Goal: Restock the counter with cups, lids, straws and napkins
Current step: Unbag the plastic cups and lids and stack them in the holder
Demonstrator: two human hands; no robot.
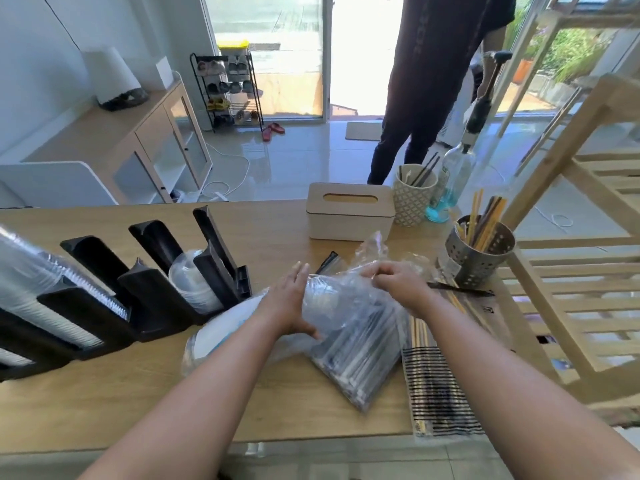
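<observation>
Over the pale wooden desk [284, 237], the left hand [291, 299] steadies a crinkled clear plastic bag [346, 296] with straight fingers, while the right hand [398, 282] pinches its mouth. Beside it, the black slotted dispenser rack [156, 289] holds clear domed lids [194, 282], but some slots are bare. The sealed straw packs [360, 358] lie unopened, so restocking seems about half done.

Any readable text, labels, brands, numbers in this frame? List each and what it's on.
Nothing can be read well enough to quote.
On the dark shirt of the person by the door: vertical lettering, too blurred.
On the glass bottle: label, too blurred.
On the metal straw holder: sticker, too small.
On the straw packet beside the holder: dark print, unreadable.
On the plastic bag: no print visible.
</observation>
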